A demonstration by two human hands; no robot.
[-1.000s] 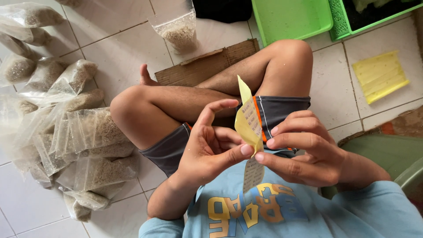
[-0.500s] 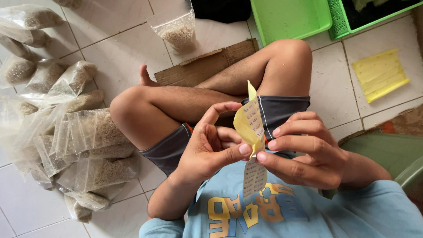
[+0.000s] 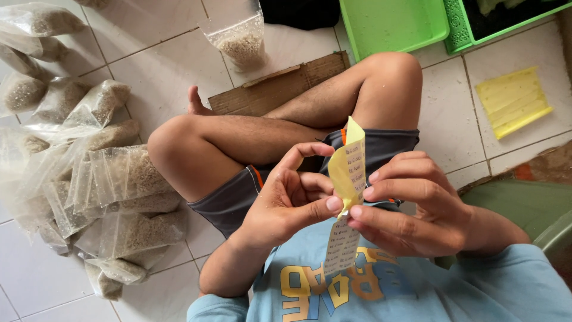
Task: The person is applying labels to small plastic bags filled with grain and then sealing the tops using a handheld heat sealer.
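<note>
Now both hands pinch a yellow paper strip (image 3: 347, 173) above the lap: left hand (image 3: 286, 203) and right hand (image 3: 411, 206) press fingertips on it. Peeling looks underway; a gentle pull seems needed.

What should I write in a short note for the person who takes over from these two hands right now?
Left hand: thumb and forefinger pinch the yellow label strip.
Right hand: fingertips grip the same strip from the other side.
Strip: held upright over the lap, its lower white part hanging down.
Filled clear bags: piled on the tiled floor at the left; one open bag stands ahead.
Done: many bags filled.
Left: the strip is on no bag yet.
</note>
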